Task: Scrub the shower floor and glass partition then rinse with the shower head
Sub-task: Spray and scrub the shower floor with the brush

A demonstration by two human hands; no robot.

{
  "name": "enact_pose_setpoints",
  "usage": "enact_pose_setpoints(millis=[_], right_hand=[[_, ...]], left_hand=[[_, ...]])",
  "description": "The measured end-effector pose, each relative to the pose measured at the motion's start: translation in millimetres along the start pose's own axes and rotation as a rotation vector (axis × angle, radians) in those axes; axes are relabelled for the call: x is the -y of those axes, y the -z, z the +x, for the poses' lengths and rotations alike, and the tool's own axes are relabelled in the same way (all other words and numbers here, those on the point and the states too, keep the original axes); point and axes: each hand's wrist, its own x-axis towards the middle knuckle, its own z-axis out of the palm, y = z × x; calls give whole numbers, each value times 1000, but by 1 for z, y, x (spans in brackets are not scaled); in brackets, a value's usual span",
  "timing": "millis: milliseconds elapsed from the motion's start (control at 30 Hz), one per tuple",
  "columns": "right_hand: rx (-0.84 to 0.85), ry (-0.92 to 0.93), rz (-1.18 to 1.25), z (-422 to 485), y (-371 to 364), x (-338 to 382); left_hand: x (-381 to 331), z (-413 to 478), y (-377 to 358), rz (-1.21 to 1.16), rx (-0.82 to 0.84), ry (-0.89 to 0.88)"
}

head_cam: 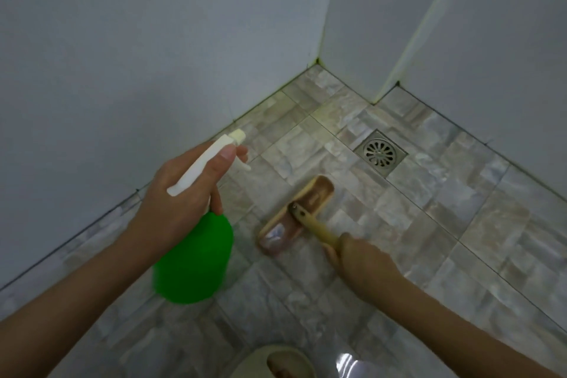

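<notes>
- The left hand [181,190] is gripping the green spray bottle [196,258], its nozzle aiming forward.
- The right hand [365,261] is clasping the scrub brush [296,215] by the handle. The head is lying on the shower floor [460,224] just ahead, its long axis running toward the drain [381,153].

The shower floor [460,224] is laid with square tiles of mottled grey and beige, and its dark grout lines run diagonally across the view. A square metal drain [381,152] with a round slotted grate sits flush in it near the far corner. A scrub brush [316,193] lies with its head flat on the tiles, near the drain but apart from it, its yellow handle [320,232] slanting upward. At the bottom edge a cream rounded object [276,359] rests on the floor, too cropped to identify.
</notes>
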Motion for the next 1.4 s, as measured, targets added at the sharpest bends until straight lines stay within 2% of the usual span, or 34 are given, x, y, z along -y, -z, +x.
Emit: enact_pose_setpoints(millis=[67,167,233,367,467,567,700,867,1000,1167,1267,1400], right_hand=[[34,89,-35,23,15,34],[-46,214,14,96,41,79],[-102,181,92,150,66,80],[-190,-36,254,212,124,46],[-177,36,213,207,127,42],[-92,178,41,205,109,39],[-223,45,146,235,142,28],[-125,135,87,217,120,24],[-255,32,136,241,136,17],[-156,169,-5,229,130,20],[-200,112,-9,245,154,21],[-100,96,-79,241,169,-6]], left_hand=[[1,1,7,11,-11,5],[4,3,16,26,-41,-3],[8,5,22,20,-60,-1],[14,11,31,18,-91,-7],[18,19,30,-5,-105,-7],[24,29,24,-18,-102,14],[25,37,19,-9,-69,14],[22,50,10,10,-39,2],[21,57,3,1,-41,5],[23,62,6,-1,-23,3],[23,61,4,11,-40,-6],[27,61,-1,4,-29,13]])
